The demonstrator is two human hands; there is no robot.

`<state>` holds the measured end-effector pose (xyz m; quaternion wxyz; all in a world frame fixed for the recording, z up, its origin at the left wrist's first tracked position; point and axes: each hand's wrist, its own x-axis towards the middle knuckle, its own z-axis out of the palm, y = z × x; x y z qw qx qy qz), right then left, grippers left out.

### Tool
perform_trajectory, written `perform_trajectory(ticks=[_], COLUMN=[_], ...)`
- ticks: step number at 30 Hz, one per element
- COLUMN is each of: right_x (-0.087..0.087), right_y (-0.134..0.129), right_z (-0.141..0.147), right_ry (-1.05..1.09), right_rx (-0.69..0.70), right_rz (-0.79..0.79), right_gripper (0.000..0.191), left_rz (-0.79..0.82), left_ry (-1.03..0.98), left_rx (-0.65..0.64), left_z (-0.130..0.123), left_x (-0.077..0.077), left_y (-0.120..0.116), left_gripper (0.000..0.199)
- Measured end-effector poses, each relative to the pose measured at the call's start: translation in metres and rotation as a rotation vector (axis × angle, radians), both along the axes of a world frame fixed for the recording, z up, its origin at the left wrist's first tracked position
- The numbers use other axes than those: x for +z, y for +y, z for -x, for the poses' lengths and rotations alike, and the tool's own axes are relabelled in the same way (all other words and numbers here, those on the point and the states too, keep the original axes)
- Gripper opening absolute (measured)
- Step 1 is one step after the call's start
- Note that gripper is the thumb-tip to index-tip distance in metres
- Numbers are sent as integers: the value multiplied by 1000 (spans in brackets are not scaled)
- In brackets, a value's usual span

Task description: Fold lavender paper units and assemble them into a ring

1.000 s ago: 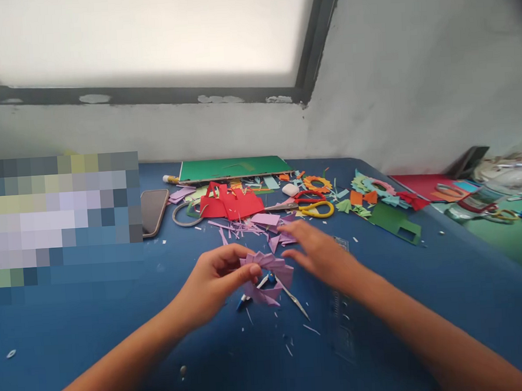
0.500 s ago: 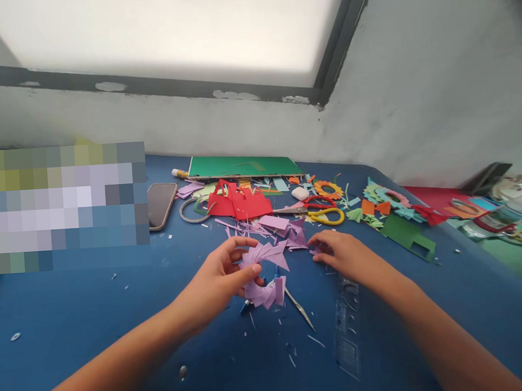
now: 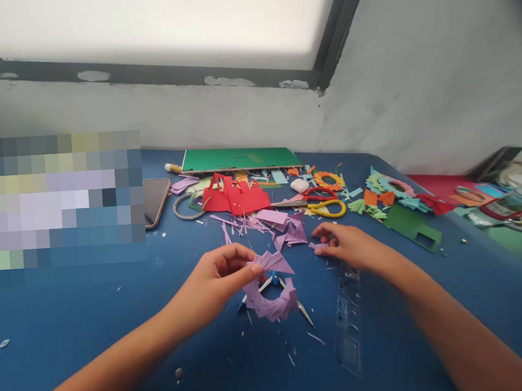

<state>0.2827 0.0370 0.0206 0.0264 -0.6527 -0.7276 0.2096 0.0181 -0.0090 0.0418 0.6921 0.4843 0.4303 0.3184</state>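
My left hand (image 3: 230, 272) pinches a curved ring of folded purple paper (image 3: 272, 307) between thumb and fingers, above the blue table. The ring has a gap at its right side. My right hand (image 3: 337, 244) holds a small folded purple paper piece (image 3: 318, 246) between thumb and fingertips. Other folded purple pieces (image 3: 294, 232) lie between the hands, beyond the ring. Under the ring is a compass (image 3: 306, 315) with blue parts, partly hidden. A clear plastic ruler (image 3: 349, 331) lies below my right wrist.
Scissors with red and yellow handles (image 3: 328, 208), red paper (image 3: 243, 196), a green board (image 3: 241, 158) and a tape roll (image 3: 186, 206) lie farther back. A phone (image 3: 156, 202) is at left. Finished-looking paper rings (image 3: 328, 181) and green card (image 3: 407, 228) lie right.
My left hand has turned the purple ring, so its opening faces me more fully. My right hand has lifted slightly, and the small purple piece in it shows more clearly.
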Motion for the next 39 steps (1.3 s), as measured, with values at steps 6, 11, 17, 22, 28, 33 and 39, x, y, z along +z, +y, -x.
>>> perform_trajectory(ticks=[6,11,17,22,28,33,39], right_x=[-1,4,17,17,15,12,11], right_y=[0,-5,-20,-29,-34,-38,-37], right_z=[-4,-5,15,32,39,44,48], right_ry=[-15,-6,375,644,820,768,735], right_rx=[-4,-56,37,89,38,90,114], right_rz=[-19,-81,-124,-42,-67,-51,15], right_gripper=[12,10,20,22,25,21,28], left_rz=[-92,-122,-146,-153,-157,-151,-147], left_ry=[34,91,129,125,141,149,134], left_rx=[-4,-27,-23,-28,-29,-49,-61], left_z=[2,1,2,0,-1,-1,-2], left_x=[-10,-12,-15,-16,-16,-15,-14], left_y=[-1,0,-1,-1,-1,0,0], left_gripper=[28,29,30,30,30,29,27])
